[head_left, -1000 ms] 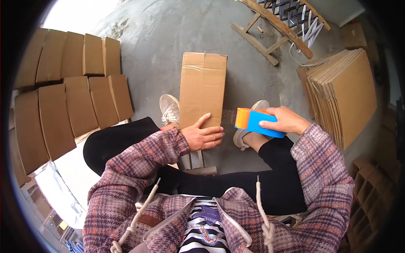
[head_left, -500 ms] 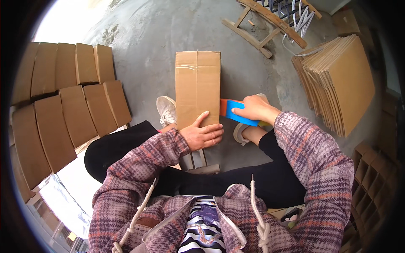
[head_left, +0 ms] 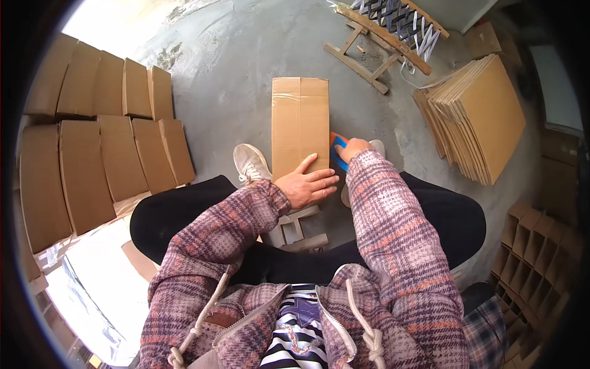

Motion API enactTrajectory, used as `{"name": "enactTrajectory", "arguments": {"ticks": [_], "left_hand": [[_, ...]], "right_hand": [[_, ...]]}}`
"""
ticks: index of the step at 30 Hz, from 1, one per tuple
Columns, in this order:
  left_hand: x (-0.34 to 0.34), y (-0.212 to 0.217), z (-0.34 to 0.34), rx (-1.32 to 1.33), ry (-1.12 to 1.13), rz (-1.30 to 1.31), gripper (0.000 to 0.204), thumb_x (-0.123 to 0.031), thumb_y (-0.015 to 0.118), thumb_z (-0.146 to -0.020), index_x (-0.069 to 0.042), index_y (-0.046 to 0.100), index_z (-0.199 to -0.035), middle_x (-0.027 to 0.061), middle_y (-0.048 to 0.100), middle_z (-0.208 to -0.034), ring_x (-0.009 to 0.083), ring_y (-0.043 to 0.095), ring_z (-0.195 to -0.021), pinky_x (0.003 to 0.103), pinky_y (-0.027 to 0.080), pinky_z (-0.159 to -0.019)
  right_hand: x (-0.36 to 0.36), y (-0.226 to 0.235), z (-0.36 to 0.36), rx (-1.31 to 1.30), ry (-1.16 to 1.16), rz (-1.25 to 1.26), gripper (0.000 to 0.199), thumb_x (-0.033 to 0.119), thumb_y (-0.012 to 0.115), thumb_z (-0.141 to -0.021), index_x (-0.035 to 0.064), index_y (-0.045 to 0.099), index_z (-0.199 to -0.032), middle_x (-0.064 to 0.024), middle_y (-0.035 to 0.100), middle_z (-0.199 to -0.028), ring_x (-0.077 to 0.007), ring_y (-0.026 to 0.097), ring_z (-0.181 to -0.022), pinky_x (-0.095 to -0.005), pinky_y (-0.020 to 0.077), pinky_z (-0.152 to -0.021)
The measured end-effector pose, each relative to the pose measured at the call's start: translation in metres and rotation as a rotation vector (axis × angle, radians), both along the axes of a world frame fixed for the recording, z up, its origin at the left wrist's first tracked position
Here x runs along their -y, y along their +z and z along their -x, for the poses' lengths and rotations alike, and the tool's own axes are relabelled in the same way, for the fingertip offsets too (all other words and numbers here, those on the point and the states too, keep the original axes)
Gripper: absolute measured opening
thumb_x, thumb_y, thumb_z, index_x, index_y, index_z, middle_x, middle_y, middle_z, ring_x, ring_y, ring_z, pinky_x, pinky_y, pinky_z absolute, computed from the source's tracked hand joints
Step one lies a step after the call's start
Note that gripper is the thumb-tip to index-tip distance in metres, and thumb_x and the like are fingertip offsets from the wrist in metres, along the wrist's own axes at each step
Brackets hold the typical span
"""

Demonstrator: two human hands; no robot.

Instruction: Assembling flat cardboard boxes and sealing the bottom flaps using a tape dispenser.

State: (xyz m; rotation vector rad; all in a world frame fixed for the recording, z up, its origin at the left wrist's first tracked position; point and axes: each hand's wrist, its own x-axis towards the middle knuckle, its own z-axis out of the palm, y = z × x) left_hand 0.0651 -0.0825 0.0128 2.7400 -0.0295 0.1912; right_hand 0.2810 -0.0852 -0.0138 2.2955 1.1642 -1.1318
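Cardboard carton sits between the shoes, left hand spread on its near top, right hand clamped around the blue-orange tape dispenser alongside; sideways pressure could skid it.

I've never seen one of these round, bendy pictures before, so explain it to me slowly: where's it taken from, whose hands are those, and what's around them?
There's no machine here, just a person's bare hands. A wide fisheye camera on the person's head looks down, so straight edges curve.

The left hand lies flat on the near end of a brown carton. The right hand grips a blue and orange tool, likely a tape dispenser, beside the carton's right side. What supports the carton is mostly hidden.

On the left are rows of brown boxes. Over the grey floor to the right are stacked cardboard sheets and, farther off, a wooden rack.
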Motion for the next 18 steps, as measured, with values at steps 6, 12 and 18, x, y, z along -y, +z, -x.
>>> {"name": "enactTrajectory", "arguments": {"ticks": [6,12,18], "left_hand": [[-0.065,0.03,0.002,0.093,0.522,-0.005,0.061,-0.027,0.063,-0.079,-0.012,0.04,-0.134,0.0104,0.034,-0.143,0.0273,0.034,-0.132,0.054,0.021,-0.108],[-0.179,0.004,-0.018,-0.179,0.808,0.2,0.066,-0.045,0.064,-0.079,-0.006,0.045,-0.129,0.0145,0.043,-0.135,0.0269,0.04,-0.126,0.044,0.032,-0.104],[-0.173,0.011,-0.007,-0.159,1.0,0.37,0.058,-0.048,0.065,-0.078,-0.004,0.055,-0.114,0.0162,0.055,-0.113,0.0291,0.054,-0.108,0.037,0.045,-0.091]], "right_hand": [[0.076,0.003,0.0,-0.41,-0.829,-0.397,0.057,0.046,0.067,-0.078,-0.0026,0.061,-0.107,-0.0151,0.065,-0.1,-0.024,0.064,-0.091,-0.035,0.0501,-0.081],[0.131,0.039,0.089,-0.89,-1.572,-0.546,0.04,0.037,0.065,-0.084,0.0079,0.053,-0.108,-0.0061,0.062,-0.094,-0.0194,0.063,-0.083,-0.0357,0.0524,-0.071],[0.104,0.044,0.093,-0.841,-1.645,-0.695,0.05,0.028,0.069,-0.082,0.0022,0.05,-0.119,-0.0059,0.058,-0.109,-0.0178,0.057,-0.096,-0.0347,0.0481,-0.084]]}}
